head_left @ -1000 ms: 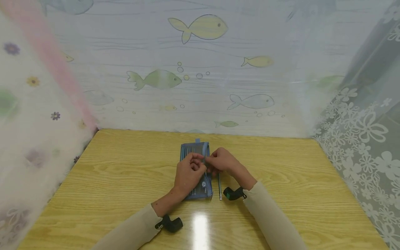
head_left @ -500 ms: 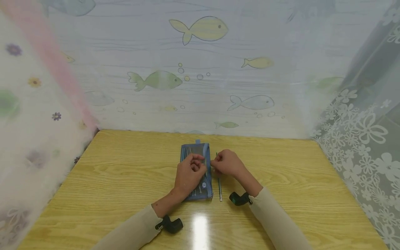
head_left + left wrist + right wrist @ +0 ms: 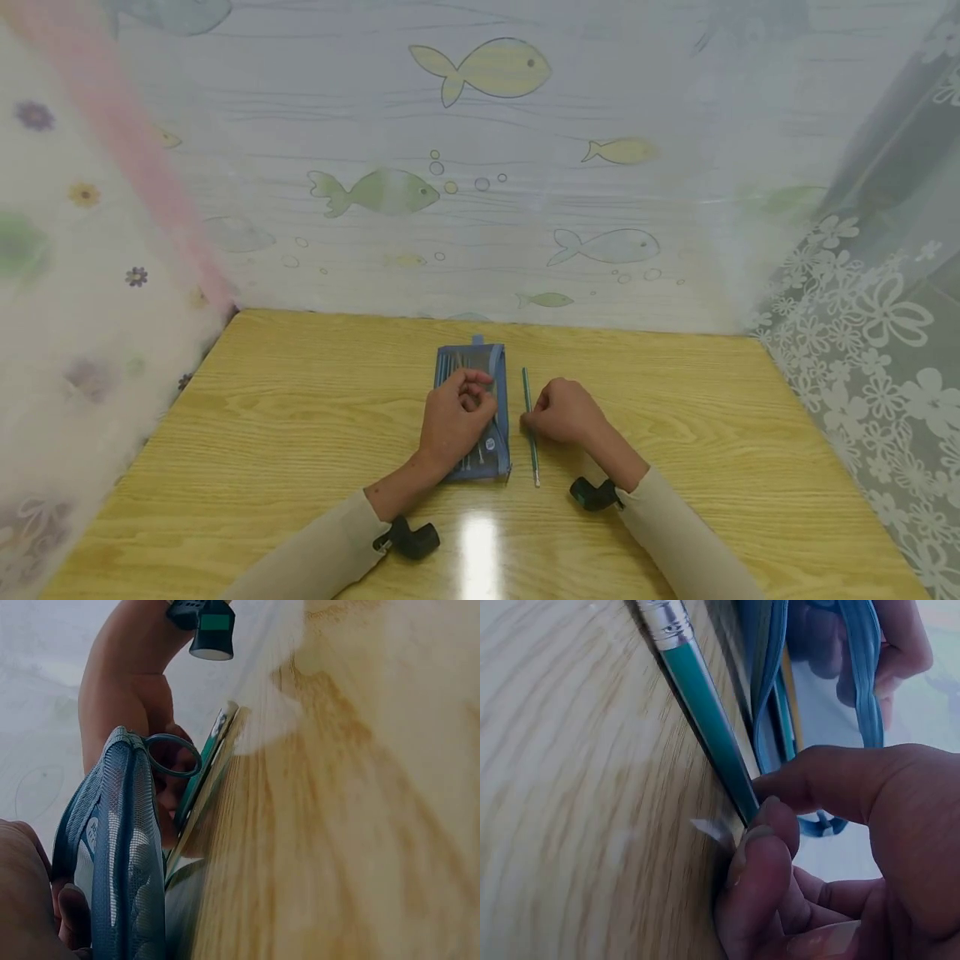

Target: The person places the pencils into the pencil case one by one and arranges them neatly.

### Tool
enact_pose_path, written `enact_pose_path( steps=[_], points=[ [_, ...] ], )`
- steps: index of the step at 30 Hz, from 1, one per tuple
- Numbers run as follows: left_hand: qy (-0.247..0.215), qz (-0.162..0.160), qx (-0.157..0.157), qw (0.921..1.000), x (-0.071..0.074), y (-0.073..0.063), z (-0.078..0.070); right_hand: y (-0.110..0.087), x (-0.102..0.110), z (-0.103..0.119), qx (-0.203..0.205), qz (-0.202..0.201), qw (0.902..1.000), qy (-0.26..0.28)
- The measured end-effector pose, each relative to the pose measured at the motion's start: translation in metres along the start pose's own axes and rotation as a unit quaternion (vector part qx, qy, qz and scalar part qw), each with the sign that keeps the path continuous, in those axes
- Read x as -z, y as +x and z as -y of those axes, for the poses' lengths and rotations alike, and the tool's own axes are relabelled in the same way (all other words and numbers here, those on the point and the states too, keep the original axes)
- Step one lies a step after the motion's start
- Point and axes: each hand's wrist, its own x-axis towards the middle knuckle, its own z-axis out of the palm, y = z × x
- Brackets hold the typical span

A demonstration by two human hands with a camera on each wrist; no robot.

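A blue mesh zip pencil case [image 3: 503,392] lies on the table with several slim pencils showing inside. My left hand [image 3: 453,421] lies over it, fingers curled at the zipped opening, and holds its upper edge. In the right wrist view the blue zip edges [image 3: 866,667] stand apart, with the left fingers behind them. A teal pencil [image 3: 535,462] with a silver ferrule and white eraser is just right of the case. My right hand [image 3: 566,412] pinches this pencil low over the wood, between thumb and fingertips [image 3: 761,859].
The wooden table [image 3: 300,400] extends on all sides of the case. Behind it hangs a curtain [image 3: 480,233] printed with fish, and a flowered one [image 3: 67,333] hangs at the left. A ring-shaped zip pull [image 3: 174,755] sticks out from the case's end.
My right hand has drawn away from the case, to the right and nearer to me. The teal pencil has shifted slightly right and shows more fully. The left hand stays in place.
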Motion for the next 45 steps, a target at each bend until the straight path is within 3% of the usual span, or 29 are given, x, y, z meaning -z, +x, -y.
enact_pose_path(
  steps=[19,24,34,39,45],
  points=[
    [0.002,0.005,0.003,1.0,0.0,0.0,0.0,-0.004,0.005,-0.015,0.001,0.013,0.9998,0.015],
    [0.003,0.006,-0.003,1.0,0.0,0.0,-0.001,-0.001,0.007,-0.017,0.008,0.033,0.9974,0.063],
    [0.005,0.006,-0.004,1.0,0.001,0.001,0.0,0.01,0.009,0.0,0.038,0.073,0.9816,0.172],
    [0.015,0.007,-0.001,0.9999,0.001,0.001,0.0,0.015,0.007,0.007,0.041,0.102,0.975,0.193],
    [0.014,0.008,0.0,0.9999,0.001,0.001,0.0,0.024,0.004,0.012,0.035,0.106,0.9755,0.19]
  ],
)
